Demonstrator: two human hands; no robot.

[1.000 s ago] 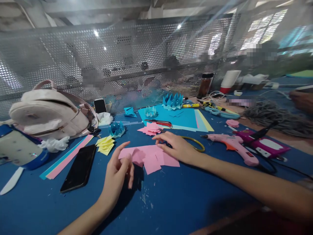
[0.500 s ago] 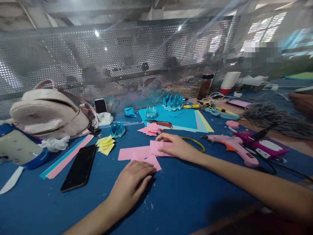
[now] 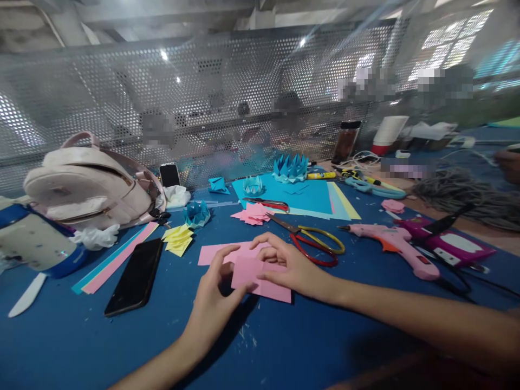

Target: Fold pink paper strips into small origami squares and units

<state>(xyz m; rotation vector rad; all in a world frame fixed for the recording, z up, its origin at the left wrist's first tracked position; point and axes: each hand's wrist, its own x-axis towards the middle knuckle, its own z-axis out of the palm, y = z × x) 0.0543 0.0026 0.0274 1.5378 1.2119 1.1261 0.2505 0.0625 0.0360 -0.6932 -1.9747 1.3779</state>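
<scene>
1. Pink paper [image 3: 244, 269] is pinched by the right hand [image 3: 293, 268] above the blue table [image 3: 292, 341], apparently for steadiness.
2. The left hand [image 3: 211, 295] is curved around its edge; firm grip cannot be confirmed.
3. Scissors [image 3: 296, 229] are laid within reach.

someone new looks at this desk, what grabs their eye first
Probably the bright pink paper at front centre, held between the left hand and right hand above the dark blue tabletop. Next might come the spiky blue paper crown shape at the back edge of the blue sheet. The pink glue gun on the right and pale backpack on the left also stand out.
</scene>
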